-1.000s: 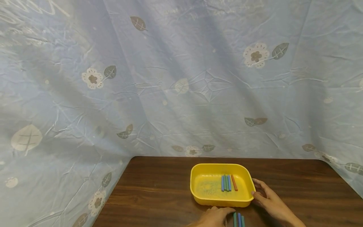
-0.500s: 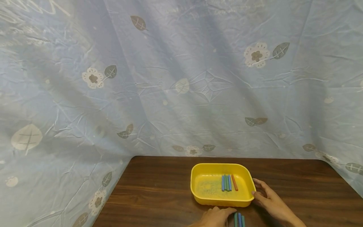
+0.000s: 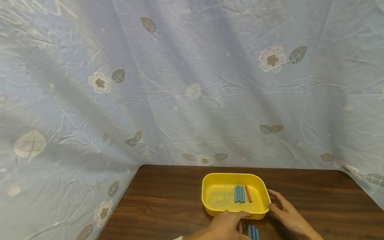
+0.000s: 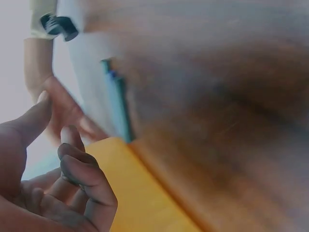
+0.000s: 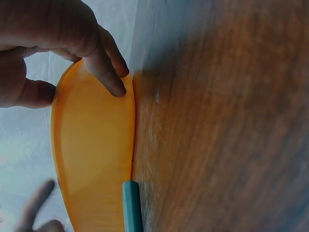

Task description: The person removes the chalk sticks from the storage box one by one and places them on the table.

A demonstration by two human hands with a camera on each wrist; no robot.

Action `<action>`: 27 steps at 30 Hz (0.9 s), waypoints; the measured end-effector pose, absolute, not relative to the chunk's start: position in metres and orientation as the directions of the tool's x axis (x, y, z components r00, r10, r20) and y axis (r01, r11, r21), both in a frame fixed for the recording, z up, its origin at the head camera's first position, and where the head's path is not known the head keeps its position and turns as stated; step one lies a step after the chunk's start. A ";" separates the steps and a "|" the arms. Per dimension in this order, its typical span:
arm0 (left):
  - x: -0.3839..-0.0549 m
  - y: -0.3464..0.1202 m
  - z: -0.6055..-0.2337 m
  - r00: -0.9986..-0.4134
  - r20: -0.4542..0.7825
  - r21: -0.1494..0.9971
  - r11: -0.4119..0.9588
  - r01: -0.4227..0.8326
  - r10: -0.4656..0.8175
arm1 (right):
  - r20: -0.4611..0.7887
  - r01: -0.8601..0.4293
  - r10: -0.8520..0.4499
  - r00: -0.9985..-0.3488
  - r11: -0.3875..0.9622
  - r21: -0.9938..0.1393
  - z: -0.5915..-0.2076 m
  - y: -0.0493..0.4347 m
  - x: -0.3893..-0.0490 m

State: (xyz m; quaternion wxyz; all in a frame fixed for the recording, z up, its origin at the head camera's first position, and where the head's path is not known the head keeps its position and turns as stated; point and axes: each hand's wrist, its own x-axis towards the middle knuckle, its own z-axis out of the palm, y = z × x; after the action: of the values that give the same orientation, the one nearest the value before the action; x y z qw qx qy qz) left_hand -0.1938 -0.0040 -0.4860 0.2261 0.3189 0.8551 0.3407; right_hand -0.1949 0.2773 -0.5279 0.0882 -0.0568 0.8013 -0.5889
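A yellow plastic basin (image 3: 219, 213) stands on the table, chalky smudges on its floor. Inside it lie several blue and green chalk sticks (image 3: 239, 194) in a row, and a slanted orange-red stick (image 3: 248, 193). In front of the basin, three more chalk sticks (image 3: 253, 232), green and blue, lie side by side. My left hand (image 3: 225, 225) overlaps the basin's front wall; in the left wrist view its fingers (image 4: 91, 179) are loosely bent with nothing between them. My right hand (image 3: 285, 213) holds the basin's right end, thumb at the rim and fingers against the outer wall.
The dark wooden table (image 3: 162, 200) extends to both sides of the basin. Behind it and at the left hangs a pale blue curtain (image 3: 180, 133) with leaf and flower prints.
My left hand has moved forward from beside the front chalk sticks to the basin's front wall. The right hand stays at the basin's end, and the basin and sticks keep their places.
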 end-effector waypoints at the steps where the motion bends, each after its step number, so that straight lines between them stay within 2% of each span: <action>1: -0.194 -0.004 -0.481 -0.694 -0.153 0.720 0.561 0.409 0.703 | -0.077 0.016 -0.189 -0.979 0.303 -0.953 -0.527 0.277 -0.195; 6: -0.199 -0.004 -0.461 -0.706 -0.048 0.624 0.573 0.531 0.707 | -0.087 0.034 -0.155 -0.984 0.319 -0.947 -0.525 0.275 -0.197; 9: -0.207 -0.005 -0.454 -0.737 0.000 0.599 0.589 0.542 0.676 | -0.083 0.028 -0.157 -0.984 0.323 -0.946 -0.525 0.276 -0.198; 18: -0.238 -0.008 -0.453 -0.801 0.009 0.720 0.552 0.420 0.599 | -0.043 -0.026 -0.196 -0.980 0.335 -0.942 -0.527 0.279 -0.200; 27: -0.264 -0.005 -0.462 -0.835 -0.007 0.754 0.551 0.357 0.550 | -0.030 -0.040 -0.218 -0.976 0.308 -0.950 -0.533 0.280 -0.200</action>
State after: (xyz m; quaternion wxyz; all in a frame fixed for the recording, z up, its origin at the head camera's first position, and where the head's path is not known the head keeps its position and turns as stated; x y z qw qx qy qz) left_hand -0.2635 -0.0051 -0.4617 0.1221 0.2598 0.8722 0.3960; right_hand -0.2000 0.2804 -0.5329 0.0763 -0.0799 0.8052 -0.5827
